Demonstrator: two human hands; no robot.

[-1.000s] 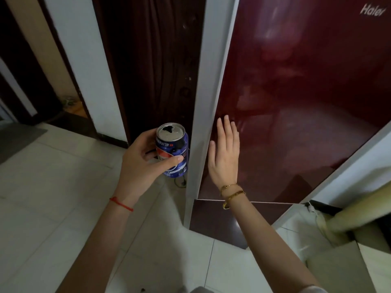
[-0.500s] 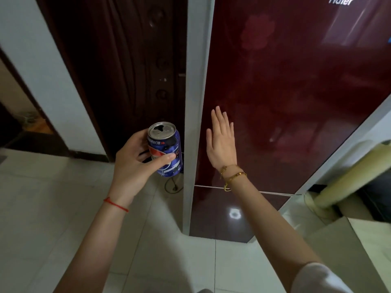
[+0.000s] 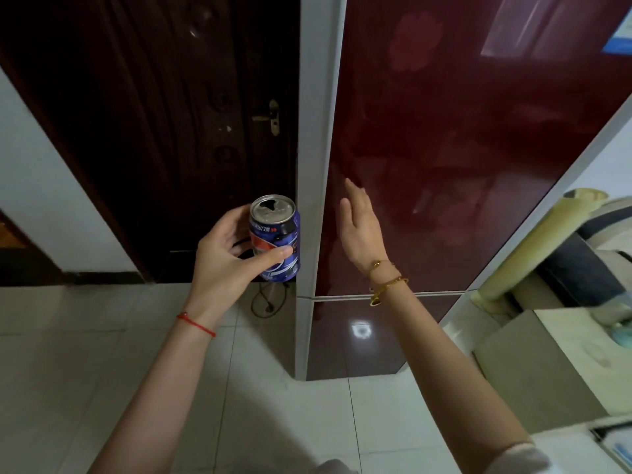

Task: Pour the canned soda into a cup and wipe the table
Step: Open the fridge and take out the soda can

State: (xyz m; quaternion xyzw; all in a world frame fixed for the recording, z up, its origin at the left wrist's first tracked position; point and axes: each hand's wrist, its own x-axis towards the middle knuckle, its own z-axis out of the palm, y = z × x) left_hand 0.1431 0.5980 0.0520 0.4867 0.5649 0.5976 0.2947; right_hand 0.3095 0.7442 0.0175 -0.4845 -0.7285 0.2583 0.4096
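Note:
A blue soda can with a silver top and an open mouth stays upright in my left hand, whose fingers and thumb wrap its side. My right hand is open, fingers together and stretched forward, right at the dark red fridge door; whether it touches the door I cannot tell. Both hands are at mid height, with the fridge's white side edge between them. No cup or table is in view.
A dark wooden door with a brass handle stands behind the can. White tiled floor lies below, with a black cord by the fridge base. A rolled pale mat and boxes crowd the right.
The view has swung left and tilted up, showing more of the wooden door. My right hand has turned edge-on at the fridge door. The can stays held upright in my left hand.

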